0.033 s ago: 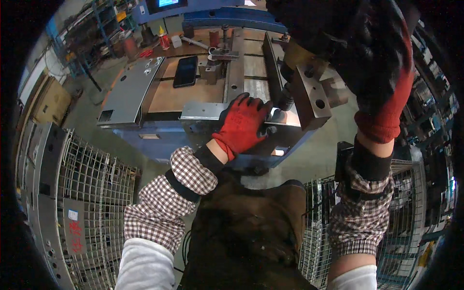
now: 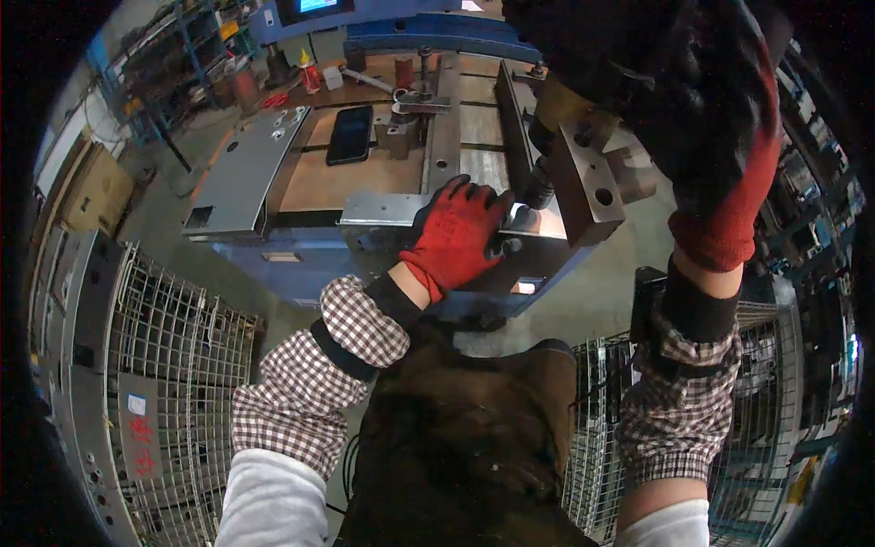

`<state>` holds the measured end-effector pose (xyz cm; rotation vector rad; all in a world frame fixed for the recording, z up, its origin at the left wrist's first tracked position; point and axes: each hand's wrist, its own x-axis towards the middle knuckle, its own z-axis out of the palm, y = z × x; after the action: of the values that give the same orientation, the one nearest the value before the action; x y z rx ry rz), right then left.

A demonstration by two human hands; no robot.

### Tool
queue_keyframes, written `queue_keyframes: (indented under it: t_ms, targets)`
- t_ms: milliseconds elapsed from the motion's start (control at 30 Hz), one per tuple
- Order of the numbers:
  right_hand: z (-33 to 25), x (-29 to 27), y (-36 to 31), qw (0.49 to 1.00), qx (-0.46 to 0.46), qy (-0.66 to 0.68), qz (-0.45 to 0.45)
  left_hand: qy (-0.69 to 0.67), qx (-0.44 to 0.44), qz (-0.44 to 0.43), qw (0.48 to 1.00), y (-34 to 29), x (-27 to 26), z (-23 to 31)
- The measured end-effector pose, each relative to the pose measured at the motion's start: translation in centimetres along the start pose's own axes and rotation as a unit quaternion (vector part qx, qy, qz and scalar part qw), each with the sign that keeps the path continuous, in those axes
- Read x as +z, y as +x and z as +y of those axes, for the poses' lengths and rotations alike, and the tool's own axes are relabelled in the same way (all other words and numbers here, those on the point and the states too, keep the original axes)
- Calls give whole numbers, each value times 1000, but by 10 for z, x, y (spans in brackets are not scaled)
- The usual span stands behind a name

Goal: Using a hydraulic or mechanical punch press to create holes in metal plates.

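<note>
— What has changed at the blue machine's tabletop [image 2: 474, 91]?
— Nothing visible: the left hand [image 2: 458, 235] still lies spread, fingers flat on a metal sheet [image 2: 387, 210] at the front edge. The right hand [image 2: 702, 118], raised near the camera, stays closed around the steel block [image 2: 588, 178]

Dim workshop light, fisheye-bent edges, black vignette
</note>
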<state>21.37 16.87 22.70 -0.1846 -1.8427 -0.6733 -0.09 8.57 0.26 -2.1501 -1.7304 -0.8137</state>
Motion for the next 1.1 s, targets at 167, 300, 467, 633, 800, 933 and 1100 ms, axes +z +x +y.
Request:
queue_keyframes:
  t_ms: [167, 300, 467, 633, 800, 933, 1100]
  targets:
    - [1, -2, 3, 999, -23, -25, 5, 16, 4, -9, 1000, -1, 4, -2]
    - [6, -2, 4, 991, -78, -108, 33, 29, 13, -11, 999, -1, 2, -3]
    - [10, 0, -32, 824, 261, 499, 67, 32, 8, -29, 999, 0, 2, -4]
    - [12, 24, -136, 739, 477, 453, 145, 44, 7, -23, 999, -3, 2, -6]
    - [-19, 58, -275, 816, 477, 275, -179, 31, 10, -35, 999, 2, -3, 3]
    - [-43, 87, -307, 656, 606, 434, -122, 17, -1, -57, 998, 1, 1, 3]
    - [-61, 85, -291, 585, 641, 494, -56, 37, -8, -19, 999, -5, -6, 3]
